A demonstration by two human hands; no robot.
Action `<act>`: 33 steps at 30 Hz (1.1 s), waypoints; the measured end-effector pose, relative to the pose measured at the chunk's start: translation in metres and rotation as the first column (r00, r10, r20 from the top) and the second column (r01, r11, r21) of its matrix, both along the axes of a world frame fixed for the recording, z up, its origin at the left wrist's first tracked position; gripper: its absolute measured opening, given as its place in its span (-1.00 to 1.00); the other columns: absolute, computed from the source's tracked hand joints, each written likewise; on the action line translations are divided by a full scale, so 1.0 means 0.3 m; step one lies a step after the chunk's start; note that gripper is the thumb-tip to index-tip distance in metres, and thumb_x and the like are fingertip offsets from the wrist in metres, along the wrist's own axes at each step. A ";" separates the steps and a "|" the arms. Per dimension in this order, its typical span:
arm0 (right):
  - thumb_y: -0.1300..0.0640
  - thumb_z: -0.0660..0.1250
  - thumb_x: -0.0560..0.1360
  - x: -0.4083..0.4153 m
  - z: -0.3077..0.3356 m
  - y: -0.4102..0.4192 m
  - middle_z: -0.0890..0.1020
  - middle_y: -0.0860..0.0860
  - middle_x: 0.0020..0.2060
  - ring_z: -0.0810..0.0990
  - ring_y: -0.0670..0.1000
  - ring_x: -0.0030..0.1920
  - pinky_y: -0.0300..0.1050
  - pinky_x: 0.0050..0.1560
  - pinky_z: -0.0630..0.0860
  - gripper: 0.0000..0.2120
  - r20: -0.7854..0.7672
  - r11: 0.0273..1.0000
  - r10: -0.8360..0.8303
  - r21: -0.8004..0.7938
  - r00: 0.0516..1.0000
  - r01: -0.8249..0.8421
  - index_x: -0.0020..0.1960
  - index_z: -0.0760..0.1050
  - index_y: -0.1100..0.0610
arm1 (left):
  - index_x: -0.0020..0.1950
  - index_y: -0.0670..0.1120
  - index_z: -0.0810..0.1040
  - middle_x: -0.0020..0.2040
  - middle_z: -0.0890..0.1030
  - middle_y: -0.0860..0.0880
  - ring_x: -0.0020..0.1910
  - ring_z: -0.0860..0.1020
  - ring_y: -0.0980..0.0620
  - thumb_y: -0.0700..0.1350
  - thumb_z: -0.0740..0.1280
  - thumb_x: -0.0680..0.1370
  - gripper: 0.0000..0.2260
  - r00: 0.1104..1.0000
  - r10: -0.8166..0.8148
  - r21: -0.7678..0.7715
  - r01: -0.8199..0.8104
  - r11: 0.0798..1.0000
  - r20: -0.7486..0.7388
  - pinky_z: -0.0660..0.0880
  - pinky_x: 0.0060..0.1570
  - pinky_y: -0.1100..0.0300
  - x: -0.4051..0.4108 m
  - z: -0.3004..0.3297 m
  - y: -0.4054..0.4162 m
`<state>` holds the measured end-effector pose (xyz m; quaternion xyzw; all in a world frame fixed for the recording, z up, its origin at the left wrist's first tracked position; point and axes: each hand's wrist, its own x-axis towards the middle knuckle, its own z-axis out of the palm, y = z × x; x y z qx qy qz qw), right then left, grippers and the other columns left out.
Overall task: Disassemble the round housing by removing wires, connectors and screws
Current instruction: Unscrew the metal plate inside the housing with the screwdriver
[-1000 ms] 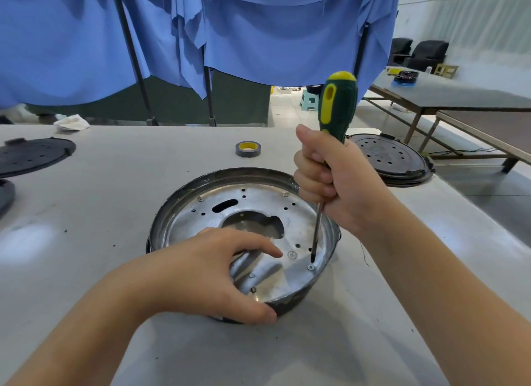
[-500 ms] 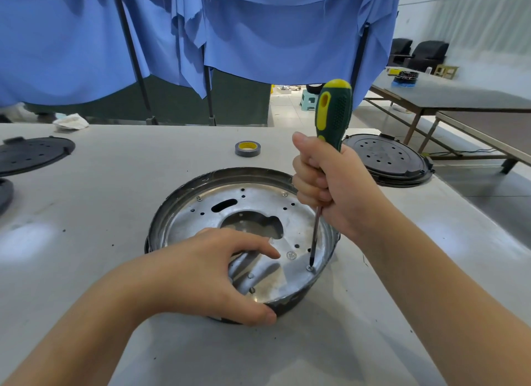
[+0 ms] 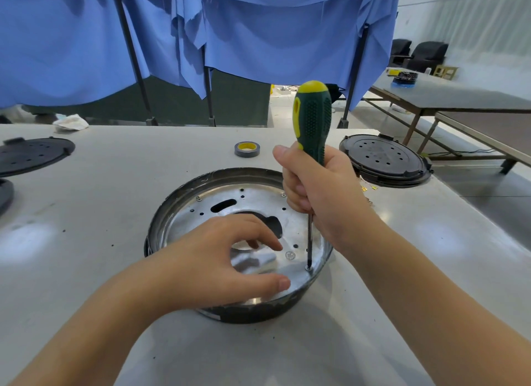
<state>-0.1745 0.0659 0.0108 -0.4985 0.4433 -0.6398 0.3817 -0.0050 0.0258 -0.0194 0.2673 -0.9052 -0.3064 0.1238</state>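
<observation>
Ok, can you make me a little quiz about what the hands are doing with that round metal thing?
1. True or false: the right hand grips the screwdriver.
2. The screwdriver tip sits on: A) the tape roll B) a screw near the round housing rim C) the black lid.
3. Which hand has its thumb on the housing's near rim?

Key: 1 true; 2 B; 3 the left hand.

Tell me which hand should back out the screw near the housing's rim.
Right. The right hand grips the screwdriver, tip on the screw; the left hand only steadies the housing.
</observation>
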 end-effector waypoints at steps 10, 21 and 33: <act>0.11 0.32 0.52 0.013 -0.012 0.000 0.28 0.08 -0.37 0.20 -0.03 -0.44 -0.14 -0.43 0.19 -0.84 -0.126 0.973 -0.219 0.047 0.968 0.226 -0.18 0.37 0.10 | 0.00 0.25 0.58 -0.09 0.55 0.26 -0.02 0.54 0.23 0.36 0.32 0.28 -0.63 0.998 -0.002 0.035 -0.001 0.999 0.060 0.52 0.03 0.18 -0.007 -0.015 0.000; 0.21 0.23 0.53 -0.068 0.000 -0.012 0.22 -0.07 -0.63 0.14 -0.06 -0.59 -0.25 -0.55 0.12 -0.57 0.040 0.981 0.189 0.046 0.981 -0.190 -0.47 0.20 0.04 | 0.02 0.22 0.60 -0.06 0.56 0.14 -0.05 0.53 0.22 0.22 0.38 0.44 -0.80 0.994 0.014 0.067 -0.021 0.998 0.112 0.51 0.04 0.18 -0.037 -0.010 -0.014; 0.18 0.23 0.44 -0.074 -0.010 -0.028 0.38 -0.03 -0.58 0.48 0.04 -0.39 -0.07 -0.17 0.50 -0.65 -0.251 0.982 0.183 0.003 0.951 -0.189 -0.50 0.30 0.02 | 0.15 0.17 0.57 -0.07 0.64 0.22 -0.10 0.58 0.29 0.26 0.36 0.45 -0.66 0.905 -0.058 0.063 0.034 0.997 0.421 0.48 -0.10 0.38 -0.136 0.114 -0.042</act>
